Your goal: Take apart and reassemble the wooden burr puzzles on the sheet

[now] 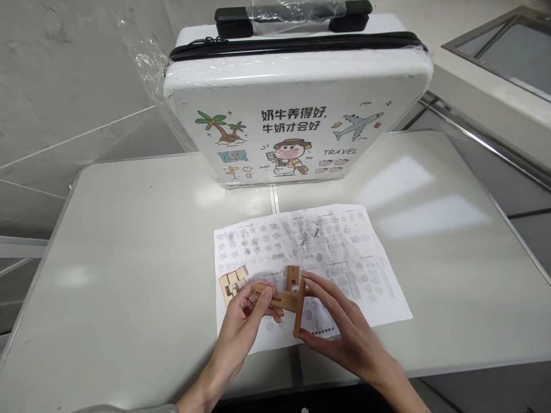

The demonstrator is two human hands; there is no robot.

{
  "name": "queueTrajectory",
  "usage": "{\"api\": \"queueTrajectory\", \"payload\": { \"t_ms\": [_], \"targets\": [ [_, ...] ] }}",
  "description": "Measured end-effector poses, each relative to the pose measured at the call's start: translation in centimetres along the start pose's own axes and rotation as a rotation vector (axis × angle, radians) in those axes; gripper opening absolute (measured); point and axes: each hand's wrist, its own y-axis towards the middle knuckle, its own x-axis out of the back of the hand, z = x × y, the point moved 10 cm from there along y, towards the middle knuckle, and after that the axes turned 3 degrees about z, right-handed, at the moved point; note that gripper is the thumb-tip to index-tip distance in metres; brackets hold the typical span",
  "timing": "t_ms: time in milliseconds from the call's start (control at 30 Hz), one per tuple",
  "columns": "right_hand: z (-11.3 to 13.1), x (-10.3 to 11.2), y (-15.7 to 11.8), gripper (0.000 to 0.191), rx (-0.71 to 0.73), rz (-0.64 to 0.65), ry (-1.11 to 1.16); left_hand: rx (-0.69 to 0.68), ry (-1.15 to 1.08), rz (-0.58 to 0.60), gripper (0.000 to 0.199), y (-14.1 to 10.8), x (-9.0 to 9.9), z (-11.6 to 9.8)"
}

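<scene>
Our left hand (pixel 241 324) pinches wooden blocks (pixel 287 301); our right hand (pixel 350 332) holds a wooden bar (pixel 299 310) by both ends, probably to steady it above the printed sheet (pixel 385 307).

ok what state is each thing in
suitcase: upright, wrapped in clear plastic
printed sheet: unfolded, creased
pale wooden pieces: grouped on the sheet
left hand: gripping slotted wooden piece
right hand: gripping long wooden piece
long wooden piece: touching the slotted one, joint unclear

grey sleeve (pixel 129 409) low on the left forearm (pixel 204 381), bare left hand (pixel 243 315), bare right hand (pixel 350 327)
</scene>
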Motion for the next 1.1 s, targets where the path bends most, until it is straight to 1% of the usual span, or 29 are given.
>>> {"api": "queueTrajectory", "payload": {
  "t_ms": [133,233,300,367,433,467,500,533,633,700,767,867,1000,1100],
  "targets": [
    [-0.3,0.1,-0.2,0.085,-0.047,0.036,0.052,-0.004,0.060,0.009,0.037,-0.2,0.2,0.3],
    [-0.4,0.0,-0.3,0.091,-0.061,0.120,0.140,0.033,0.092,0.077,0.039,-0.2,-0.2,1.0],
    [-0.5,-0.1,-0.4,0.092,-0.049,0.150,0.137,0.050,0.081,0.104,0.040,-0.2,-0.7,1.5],
    [-0.8,0.3,-0.4,0.086,-0.032,0.118,0.072,0.042,0.055,0.108,0.041,-0.2,-1.4,2.0],
    [-0.9,1.5,-0.3,0.077,-0.002,0.013,0.033,0.030,0.021,0.134,0.041,-0.3,-2.4,2.5],
    [-0.9,1.6,-0.3,0.078,0.023,0.026,0.065,0.026,0.005,0.152,0.041,-0.4,-3.0,2.7],
    [-1.0,1.3,-0.2,0.083,0.034,0.084,0.111,0.028,-0.010,0.171,0.041,-0.5,-3.5,2.9],
    [-1.3,1.2,-0.2,0.092,0.015,0.145,0.137,0.035,-0.020,0.192,0.042,-0.6,-3.9,3.2],
    [-1.6,1.6,-0.4,0.110,-0.005,0.264,0.184,0.064,-0.014,0.241,0.041,-0.8,-4.6,3.6],
    [-1.8,1.8,-0.7,0.113,-0.027,0.324,0.236,0.078,-0.006,0.269,0.042,-0.8,-4.8,3.6],
    [-2.0,1.8,-0.9,0.111,-0.049,0.346,0.269,0.079,-0.005,0.278,0.042,-0.7,-4.8,3.4],
    [-2.3,1.4,-1.0,0.111,-0.060,0.321,0.240,0.068,0.005,0.245,0.042,-0.3,-4.4,3.1],
    [-2.7,0.6,-1.2,0.109,-0.043,0.217,0.170,0.028,0.046,0.173,0.040,0.0,-3.5,2.8],
    [-2.9,0.2,-1.3,0.110,-0.032,0.187,0.179,0.015,0.057,0.159,0.041,0.0,-3.2,2.6]
  ]
}}
